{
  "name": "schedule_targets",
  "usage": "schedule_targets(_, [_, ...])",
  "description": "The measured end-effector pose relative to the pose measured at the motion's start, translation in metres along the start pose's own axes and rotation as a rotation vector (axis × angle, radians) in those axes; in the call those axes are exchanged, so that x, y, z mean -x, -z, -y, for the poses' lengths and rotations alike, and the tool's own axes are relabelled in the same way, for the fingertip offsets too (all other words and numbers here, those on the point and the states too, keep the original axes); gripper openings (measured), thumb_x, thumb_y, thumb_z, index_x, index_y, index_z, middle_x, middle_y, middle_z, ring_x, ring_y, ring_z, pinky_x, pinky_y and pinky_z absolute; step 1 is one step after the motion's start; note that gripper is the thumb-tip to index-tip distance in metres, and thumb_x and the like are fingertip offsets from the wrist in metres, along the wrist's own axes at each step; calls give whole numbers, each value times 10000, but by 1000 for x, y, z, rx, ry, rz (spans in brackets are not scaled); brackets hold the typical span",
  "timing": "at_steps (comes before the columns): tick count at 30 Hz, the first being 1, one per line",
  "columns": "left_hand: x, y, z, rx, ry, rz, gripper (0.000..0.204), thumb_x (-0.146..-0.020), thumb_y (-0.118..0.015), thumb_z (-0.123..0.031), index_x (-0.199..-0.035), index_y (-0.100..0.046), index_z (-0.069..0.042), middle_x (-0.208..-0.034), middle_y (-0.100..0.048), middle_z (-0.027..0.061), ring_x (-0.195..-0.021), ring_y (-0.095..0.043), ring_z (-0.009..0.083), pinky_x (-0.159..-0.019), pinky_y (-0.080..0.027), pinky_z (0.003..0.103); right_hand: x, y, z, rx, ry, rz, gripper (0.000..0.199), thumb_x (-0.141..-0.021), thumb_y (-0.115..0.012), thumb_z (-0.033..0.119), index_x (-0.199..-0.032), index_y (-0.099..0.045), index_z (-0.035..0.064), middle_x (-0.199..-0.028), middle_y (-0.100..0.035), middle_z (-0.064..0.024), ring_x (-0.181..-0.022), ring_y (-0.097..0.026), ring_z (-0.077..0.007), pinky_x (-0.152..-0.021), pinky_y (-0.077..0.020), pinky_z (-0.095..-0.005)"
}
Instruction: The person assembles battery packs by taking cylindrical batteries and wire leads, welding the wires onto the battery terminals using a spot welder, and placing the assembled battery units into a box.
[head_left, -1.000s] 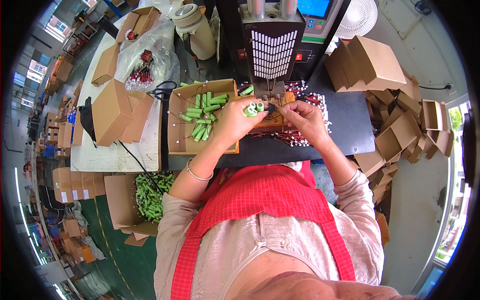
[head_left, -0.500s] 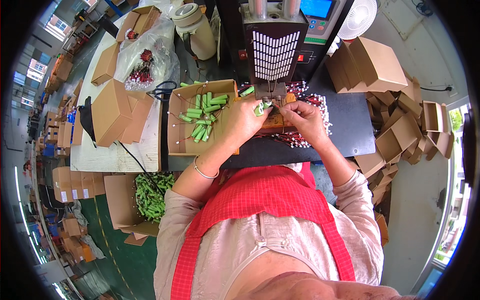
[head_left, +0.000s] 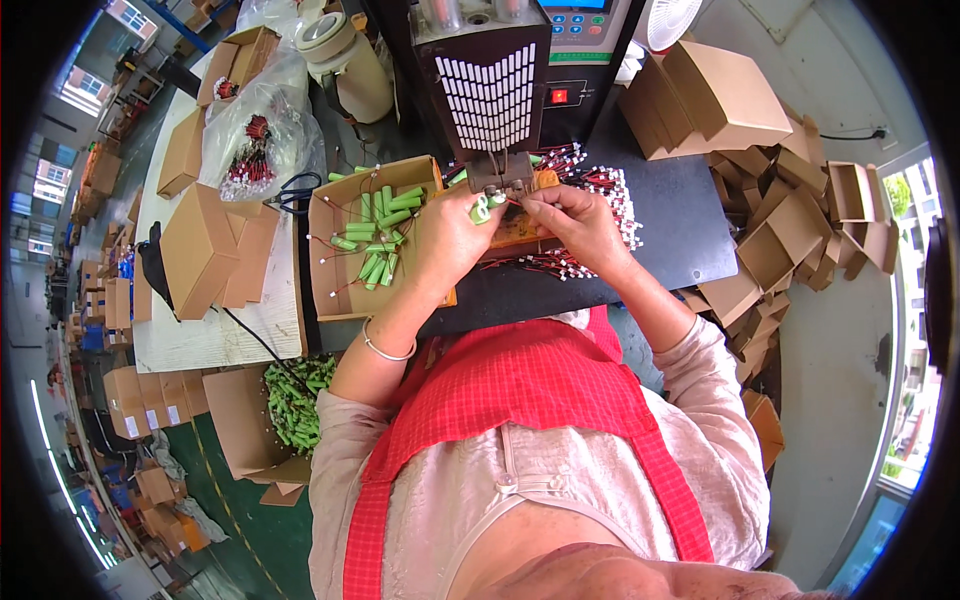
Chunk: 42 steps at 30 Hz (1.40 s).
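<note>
My left hand (head_left: 447, 240) is closed around a green cylindrical battery cell (head_left: 482, 212), its pale end facing up near the fingertips. The cell is close under the metal head (head_left: 500, 174) of a black bench machine, by its electrodes. From the other side my right hand (head_left: 580, 226) pinches a thin red wire against the end of the cell; most of the wire is hidden by fingers. Beneath both hands is an orange-brown block (head_left: 522, 230). Bundles of red and black wire leads with white connectors (head_left: 608, 190) lie behind and in front of the block.
Left of my left hand stands an open cardboard box (head_left: 322, 270) with several green cells with leads. A bag of leads (head_left: 262, 150), a jug (head_left: 345, 70) and scissors (head_left: 292, 192) are farther left. Below, another carton (head_left: 238, 415) holds many cells. Folded cartons (head_left: 710, 100) sit at right.
The view has shifted, so the bench and machine appear farther left and slightly higher. Both hands stay at the machine head, with the cell and wire held closer under it.
</note>
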<state>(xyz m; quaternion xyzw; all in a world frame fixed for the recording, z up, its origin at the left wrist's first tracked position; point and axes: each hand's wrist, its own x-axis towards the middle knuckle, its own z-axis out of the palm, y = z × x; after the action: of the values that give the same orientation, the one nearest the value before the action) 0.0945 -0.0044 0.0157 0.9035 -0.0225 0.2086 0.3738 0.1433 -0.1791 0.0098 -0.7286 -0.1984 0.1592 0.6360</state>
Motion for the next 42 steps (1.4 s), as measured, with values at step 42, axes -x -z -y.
schedule_targets(42, [37,-3,9,164,-104,-317,183,-838,-566,-66,-1010,-569,-4,-935,-594,143,-837,-586,294,-746,-456,338,29,128,40,755,284,-350,142,-776,-593,122,-806,-621,-15,-733,-587,-134,-684,-588,-264,-612,-460,-353])
